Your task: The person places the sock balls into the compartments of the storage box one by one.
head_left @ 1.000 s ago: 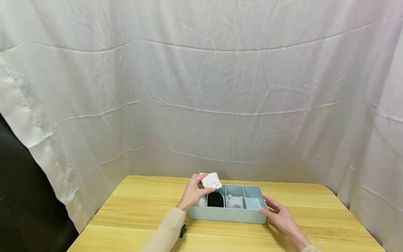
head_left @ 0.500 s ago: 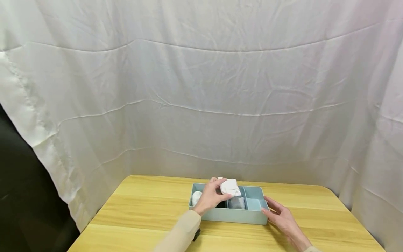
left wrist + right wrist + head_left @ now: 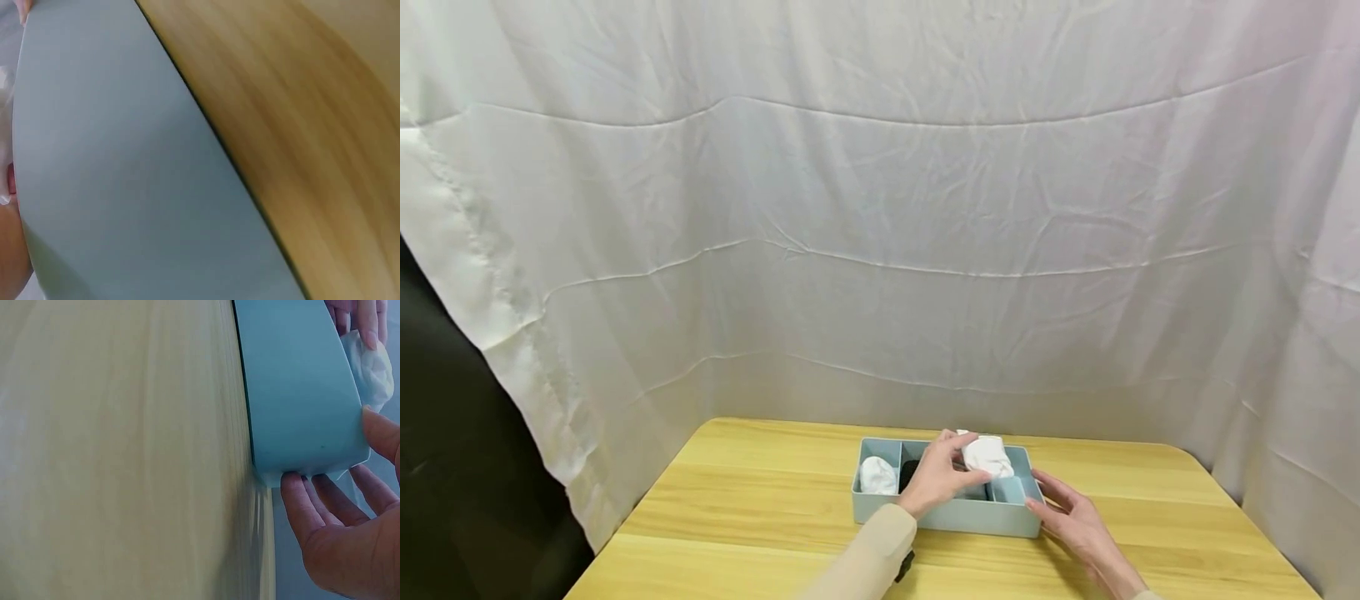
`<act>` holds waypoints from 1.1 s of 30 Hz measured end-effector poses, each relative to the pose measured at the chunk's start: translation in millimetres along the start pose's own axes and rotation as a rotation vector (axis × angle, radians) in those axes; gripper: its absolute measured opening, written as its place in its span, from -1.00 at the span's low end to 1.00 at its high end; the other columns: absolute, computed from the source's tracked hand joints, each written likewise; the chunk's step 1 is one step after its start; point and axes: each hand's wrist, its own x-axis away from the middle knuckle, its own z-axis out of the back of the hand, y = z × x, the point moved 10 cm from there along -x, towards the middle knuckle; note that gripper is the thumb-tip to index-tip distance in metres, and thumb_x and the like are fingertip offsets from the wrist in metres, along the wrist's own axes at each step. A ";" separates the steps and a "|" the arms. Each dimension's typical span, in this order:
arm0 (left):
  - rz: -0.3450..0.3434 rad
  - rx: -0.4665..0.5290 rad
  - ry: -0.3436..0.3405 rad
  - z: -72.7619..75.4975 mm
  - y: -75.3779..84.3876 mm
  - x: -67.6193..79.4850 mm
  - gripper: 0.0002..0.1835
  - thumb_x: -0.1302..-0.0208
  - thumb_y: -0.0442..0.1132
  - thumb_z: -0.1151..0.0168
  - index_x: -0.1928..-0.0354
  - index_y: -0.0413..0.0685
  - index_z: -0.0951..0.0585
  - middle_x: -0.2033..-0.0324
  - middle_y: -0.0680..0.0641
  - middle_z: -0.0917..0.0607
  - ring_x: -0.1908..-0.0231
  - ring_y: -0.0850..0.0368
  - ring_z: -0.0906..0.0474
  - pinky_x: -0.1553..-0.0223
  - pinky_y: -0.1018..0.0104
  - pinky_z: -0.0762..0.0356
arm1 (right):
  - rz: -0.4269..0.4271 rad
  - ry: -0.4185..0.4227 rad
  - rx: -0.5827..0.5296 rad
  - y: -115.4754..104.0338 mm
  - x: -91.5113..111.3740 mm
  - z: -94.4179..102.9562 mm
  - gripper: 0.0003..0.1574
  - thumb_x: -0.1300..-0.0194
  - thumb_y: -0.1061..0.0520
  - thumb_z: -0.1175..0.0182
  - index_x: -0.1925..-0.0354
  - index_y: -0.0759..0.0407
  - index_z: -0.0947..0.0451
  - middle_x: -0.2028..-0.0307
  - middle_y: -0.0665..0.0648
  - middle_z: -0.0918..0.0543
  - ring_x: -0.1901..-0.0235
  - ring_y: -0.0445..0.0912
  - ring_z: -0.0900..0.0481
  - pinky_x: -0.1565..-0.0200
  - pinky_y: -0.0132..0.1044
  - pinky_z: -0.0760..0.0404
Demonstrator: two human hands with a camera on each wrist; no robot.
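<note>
In the head view, my left hand [image 3: 936, 475] pinches a folded white cloth [image 3: 988, 456] between thumb and fingers, above the right part of a pale blue divided box [image 3: 977, 518]. Around the box's right end, my right hand [image 3: 1075, 521] holds on, thumb by the front rim and fingers against the end wall. A white cloth bundle [image 3: 877, 476] lies in the leftmost compartment. Beside it is a black bundle [image 3: 907, 472], partly covered by the left hand. The grey bundle's compartment is mostly hidden. In the right wrist view, the white cloth [image 3: 373, 372] shows past the box rim.
The box stands on a wood-grain table [image 3: 760, 492], towards its back edge. A pale curtain [image 3: 880, 317] hangs behind and along both sides. Dark material [image 3: 467, 467] shows at the far left.
My left hand has carried the white cloth rightwards across the box, from above the left compartments to the right end. The right hand has stayed at the box's end.
</note>
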 end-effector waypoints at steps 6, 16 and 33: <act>-0.012 -0.008 0.003 -6.0 1.6 -1.3 -0.36 -0.14 -0.12 -0.46 -0.29 -0.05 -0.52 0.10 0.02 -0.54 0.24 0.39 -0.58 0.23 0.56 -0.56 | 0.009 0.004 -0.007 -2.2 -0.7 0.1 -0.15 -0.36 0.05 -0.24 -0.47 0.24 -0.14 -0.41 0.48 -0.19 -0.32 0.31 -0.33 -0.14 -0.06 -0.58; 0.018 -0.007 -0.038 -14.3 -1.8 -0.1 -0.50 -0.18 -0.18 -0.43 -0.20 0.03 -0.60 -0.04 0.00 -0.58 0.25 0.38 -0.61 0.31 0.56 -0.56 | 0.014 -0.007 -0.004 -1.9 0.4 -1.4 -0.13 -0.35 0.02 -0.25 -0.47 0.24 -0.14 -0.41 0.47 -0.20 -0.32 0.30 -0.34 -0.13 -0.07 -0.59; 0.034 0.054 -0.020 -12.1 -3.0 4.6 -0.50 -0.26 -0.22 -0.35 -0.25 0.18 -0.54 -0.02 -0.07 -0.60 0.23 0.35 -0.60 0.33 0.51 -0.58 | 0.002 -0.010 -0.036 1.9 0.8 -1.0 -0.14 -0.35 0.01 -0.25 -0.47 0.20 -0.15 -0.41 0.44 -0.23 -0.34 0.29 -0.32 -0.15 -0.07 -0.57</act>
